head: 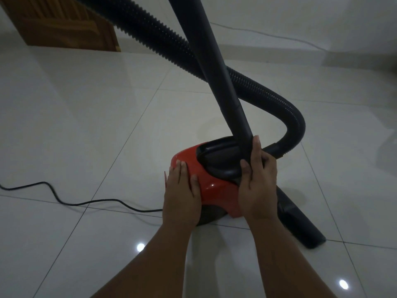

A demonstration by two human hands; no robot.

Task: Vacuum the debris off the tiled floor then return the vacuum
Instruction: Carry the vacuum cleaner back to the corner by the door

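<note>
1. Red vacuum [211, 186] sits on the tiled floor [86, 130], cord [64, 202] trailing left.
2. My left hand [181, 198] lies flat on its casing, fingers released.
3. My right hand [257, 186] fingers grasp the black wand [217, 69] at its base.

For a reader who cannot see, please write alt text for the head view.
Two hands hold a red vacuum cleaner on a white tiled floor: left hand flat on its body, right hand around the black tube.

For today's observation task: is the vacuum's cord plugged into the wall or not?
Cannot tell. The cord trails across the floor and leaves the picture at its left edge; no socket shows.
</note>
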